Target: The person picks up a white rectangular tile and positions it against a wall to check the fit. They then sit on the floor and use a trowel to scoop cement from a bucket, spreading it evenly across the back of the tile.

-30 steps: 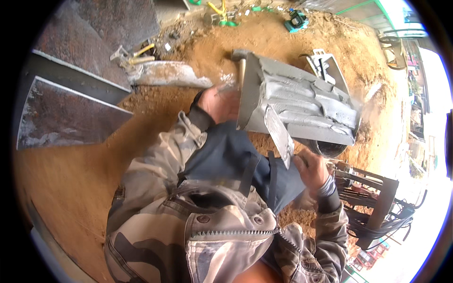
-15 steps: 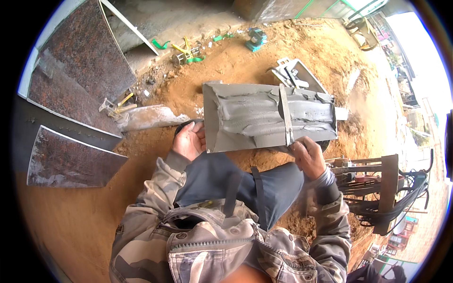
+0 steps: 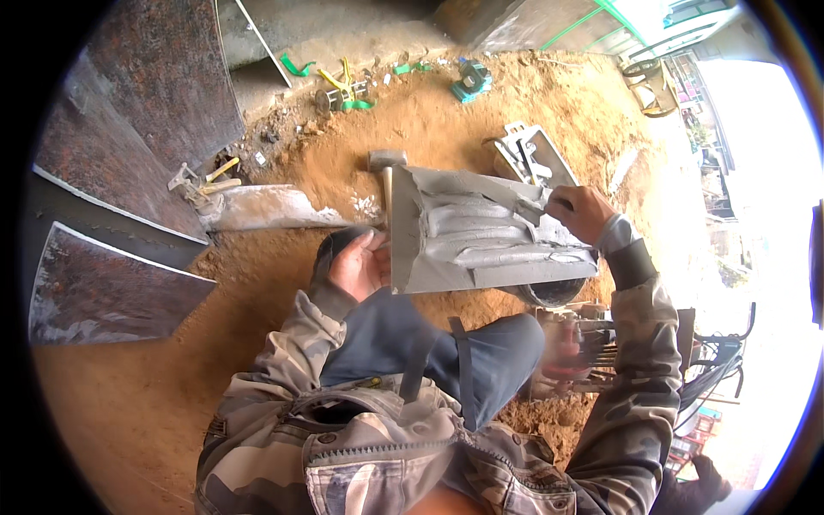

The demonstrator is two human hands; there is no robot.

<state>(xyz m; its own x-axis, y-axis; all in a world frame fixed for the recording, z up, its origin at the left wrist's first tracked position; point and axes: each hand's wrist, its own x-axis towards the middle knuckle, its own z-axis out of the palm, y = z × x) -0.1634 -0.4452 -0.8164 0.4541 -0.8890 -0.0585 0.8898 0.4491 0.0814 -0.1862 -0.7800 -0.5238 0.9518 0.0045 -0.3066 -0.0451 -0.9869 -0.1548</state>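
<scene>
A grey rectangular slab (image 3: 412,270) lies level above my knees, its top spread with ridged wet mortar (image 3: 481,225). My right hand (image 3: 586,215) is closed round a trowel (image 3: 534,211), its blade touching the mortar near the slab's far right part. Palm up, my left hand (image 3: 360,266) is at the slab's left edge with its fingers curled against it; part of the fingers is hidden. Under the right end of the slab shows a dark round bucket-like rim (image 3: 556,293).
A mallet (image 3: 388,160) lies just beyond the slab. Behind it are a grey tray with tools (image 3: 549,150) and a teal power tool (image 3: 472,80) on sandy ground. Speckled brown slabs (image 3: 120,287) stand at left. Machinery with black cables (image 3: 712,360) is at right.
My right hand has moved up and away from the slab's near edge, taking the trowel to the far right part. The slab and left hand have shifted slightly right in view.
</scene>
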